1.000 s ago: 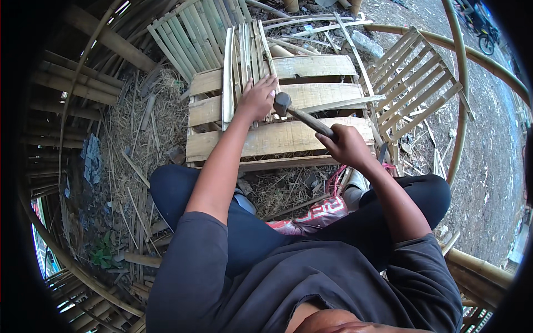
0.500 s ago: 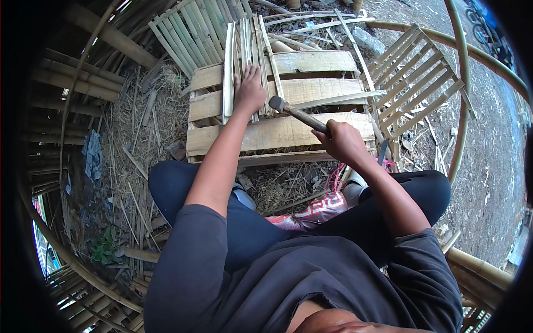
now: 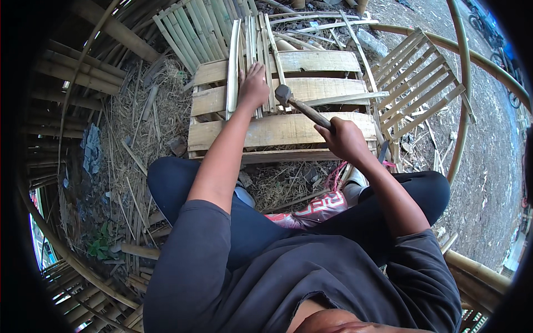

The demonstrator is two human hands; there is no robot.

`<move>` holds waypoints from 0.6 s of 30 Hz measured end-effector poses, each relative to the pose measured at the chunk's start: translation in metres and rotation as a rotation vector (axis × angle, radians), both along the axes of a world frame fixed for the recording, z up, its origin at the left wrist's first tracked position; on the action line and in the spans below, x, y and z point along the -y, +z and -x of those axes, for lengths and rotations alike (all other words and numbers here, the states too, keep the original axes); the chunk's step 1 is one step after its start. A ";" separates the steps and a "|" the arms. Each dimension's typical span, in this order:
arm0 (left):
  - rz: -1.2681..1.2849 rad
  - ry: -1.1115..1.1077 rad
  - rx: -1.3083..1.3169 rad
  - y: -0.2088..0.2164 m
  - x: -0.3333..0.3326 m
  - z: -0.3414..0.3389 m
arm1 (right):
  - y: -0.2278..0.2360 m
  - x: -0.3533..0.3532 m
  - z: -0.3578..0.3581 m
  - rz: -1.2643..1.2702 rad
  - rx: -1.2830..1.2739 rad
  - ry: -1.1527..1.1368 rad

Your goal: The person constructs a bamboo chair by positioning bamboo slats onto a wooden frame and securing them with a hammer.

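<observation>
My right hand is wrapped round the wooden handle of a hammer. The hammer's dark metal head is up over the middle of a low wooden slat bench, just right of a bundle of bamboo strips. On those strips rests my left hand, its fingers stretched out and pointing away from me, thumb apart. The strips lie lengthwise across the bench boards and reach past its far edge. A wider pale strip lies along the left of that hand. Another strip crosses the boards at the right.
A greenish bamboo slat panel leans at the far left, and a slatted bamboo frame stands right of the bench. Curved bamboo poles rise at the right. Shavings litter the ground. A red-and-white sack lies between my legs.
The hammer head has risen slightly and shifted a little right, and its face has turned. My left hand stays on the strips, its fingers drawn closer together. The whole view has shifted a little.
</observation>
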State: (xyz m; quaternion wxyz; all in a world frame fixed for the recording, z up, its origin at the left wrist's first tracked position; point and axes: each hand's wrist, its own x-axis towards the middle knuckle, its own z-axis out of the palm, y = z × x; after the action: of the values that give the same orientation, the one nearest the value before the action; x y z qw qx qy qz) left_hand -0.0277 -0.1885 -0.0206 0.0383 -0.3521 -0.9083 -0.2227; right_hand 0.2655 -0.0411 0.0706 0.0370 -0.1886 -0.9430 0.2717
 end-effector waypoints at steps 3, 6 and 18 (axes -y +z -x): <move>-0.378 -0.017 0.207 -0.011 0.010 0.013 | -0.004 0.005 0.004 0.084 -0.001 0.008; -0.746 -0.044 0.404 -0.017 0.007 0.017 | -0.008 0.010 0.013 0.229 -0.063 0.032; -1.158 -0.065 0.624 -0.002 0.018 -0.002 | 0.012 0.039 0.029 0.073 0.005 0.064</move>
State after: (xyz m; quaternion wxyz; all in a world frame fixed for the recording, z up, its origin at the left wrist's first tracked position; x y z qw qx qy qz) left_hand -0.0254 -0.2069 -0.0224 -0.0503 -0.2206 -0.5990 -0.7681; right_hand 0.2364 -0.0804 0.0828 0.0192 -0.1604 -0.9380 0.3067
